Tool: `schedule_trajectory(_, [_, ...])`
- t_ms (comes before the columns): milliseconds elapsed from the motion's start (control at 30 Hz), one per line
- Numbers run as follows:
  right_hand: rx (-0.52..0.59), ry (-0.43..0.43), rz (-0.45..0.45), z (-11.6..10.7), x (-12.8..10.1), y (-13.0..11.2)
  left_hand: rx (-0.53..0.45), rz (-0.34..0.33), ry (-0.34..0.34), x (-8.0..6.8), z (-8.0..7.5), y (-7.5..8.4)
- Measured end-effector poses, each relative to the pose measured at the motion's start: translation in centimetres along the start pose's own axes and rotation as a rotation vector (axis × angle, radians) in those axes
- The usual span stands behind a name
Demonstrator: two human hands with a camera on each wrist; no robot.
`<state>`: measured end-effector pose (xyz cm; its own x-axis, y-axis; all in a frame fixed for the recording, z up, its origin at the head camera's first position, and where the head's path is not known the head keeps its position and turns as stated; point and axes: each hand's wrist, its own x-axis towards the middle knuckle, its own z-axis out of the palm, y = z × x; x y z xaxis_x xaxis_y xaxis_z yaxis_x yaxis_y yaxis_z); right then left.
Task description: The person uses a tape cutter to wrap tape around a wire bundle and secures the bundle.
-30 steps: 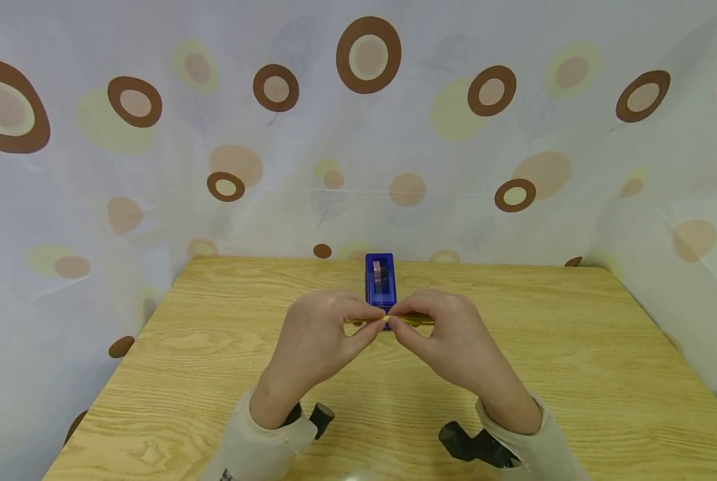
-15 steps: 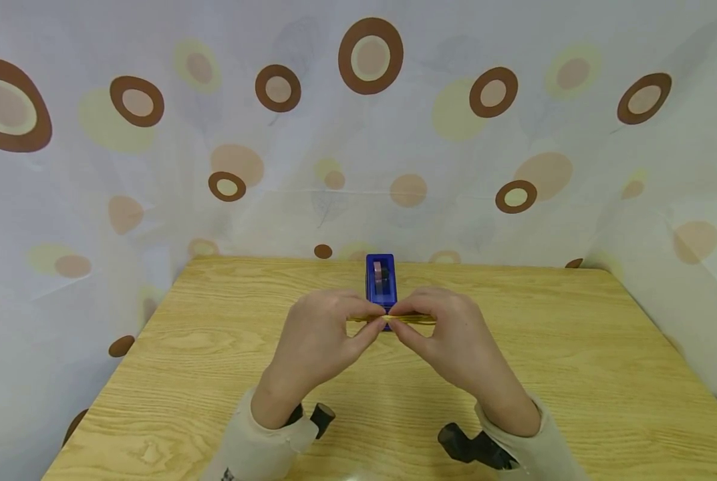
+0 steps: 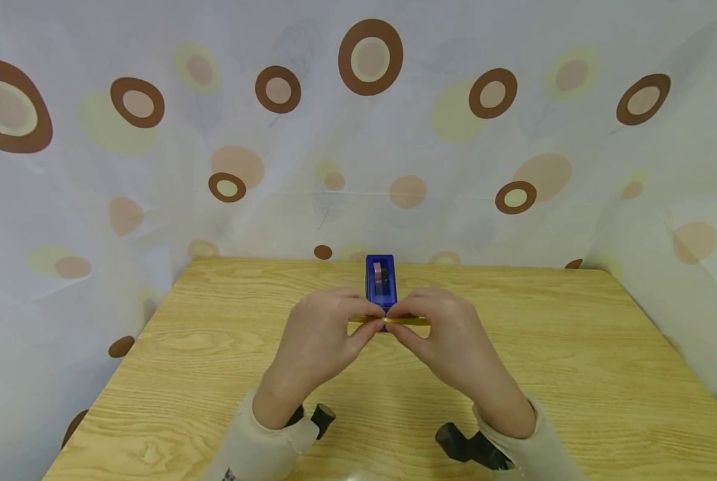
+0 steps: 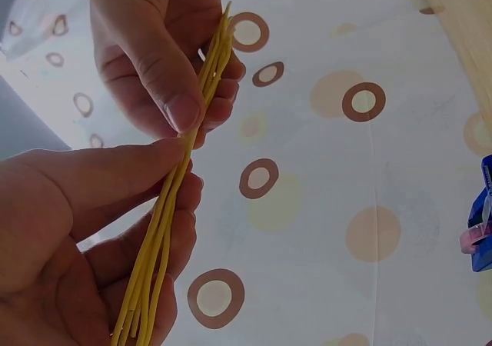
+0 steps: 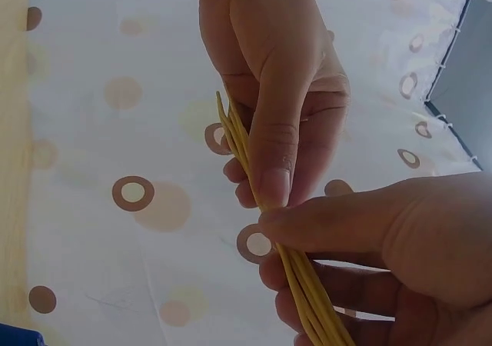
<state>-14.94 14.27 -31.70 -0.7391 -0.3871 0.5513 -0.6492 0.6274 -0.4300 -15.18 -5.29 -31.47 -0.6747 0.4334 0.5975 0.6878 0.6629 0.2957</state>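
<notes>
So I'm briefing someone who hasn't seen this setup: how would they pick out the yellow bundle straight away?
Start at the wooden table, then find the blue tape dispenser near its far edge. Just in front of it, the left hand and right hand meet, each pinching one end of a bundle of thin yellow sticks held level. It is the only yellow, slender thing there.

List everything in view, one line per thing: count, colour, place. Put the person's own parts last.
table: one, light wood grain, fills the foreground
tape dispenser: one, blue with a pinkish roll, far middle of the table, just behind the hands
sticks: a thin bundle, count unclear, yellow, held level above the table between both hands
curtain: one, white with brown and yellow circles, behind and beside the table
sleeves: two, beige, at the wrists
left hand: one, pinches the bundle's left part
right hand: one, pinches its right part
</notes>
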Motion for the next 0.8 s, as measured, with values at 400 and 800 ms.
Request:
schedule_trajectory(400, [0.007,-0.032,0.020,-0.6,-0.1,0.3,-0.036,0.027,0.001,0.1,-0.1,-0.1])
schedule_trajectory(800, [-0.006,-0.056,0.011,-1.0,-0.2,0.3,-0.045,0.025,-0.049,-0.1,-0.7,-0.4])
